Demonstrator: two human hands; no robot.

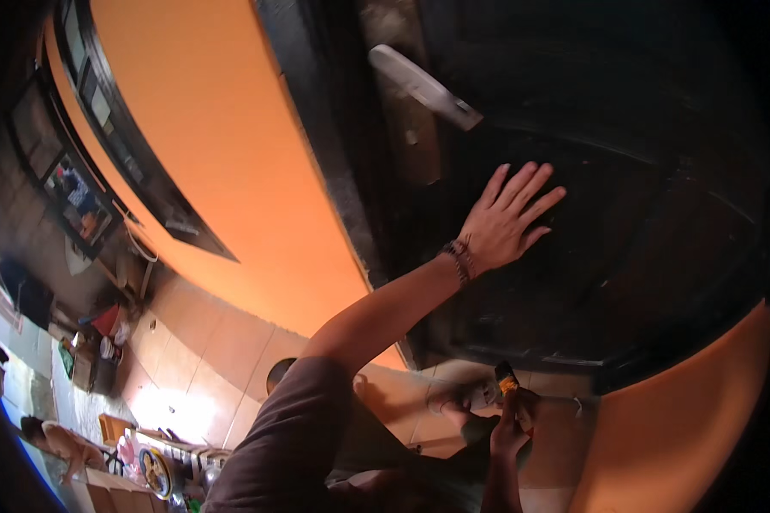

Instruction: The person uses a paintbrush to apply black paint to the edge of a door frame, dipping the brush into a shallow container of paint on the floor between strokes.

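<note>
My left hand [512,221] lies with its fingers spread against a dark door [624,214], a beaded bracelet [460,260] round its wrist. It appears to touch the panel, though the contact is hard to judge. Above and left of that hand, a pale metal lever handle [423,85] sticks out from the door's edge, slightly blurred. Low in the picture, my right hand [509,425] is closed round a black-and-yellow tool [506,378]. Only its dark end and yellow band show clearly, so its exact kind is hidden.
An orange wall [222,154] stands left of the door frame, with dark-framed windows [124,128]. Another orange wall [684,410] is at lower right. Tiles cover the floor [188,368]. At lower left are a person [64,445], boxes [115,496] and a round yellow-rimmed thing [156,472].
</note>
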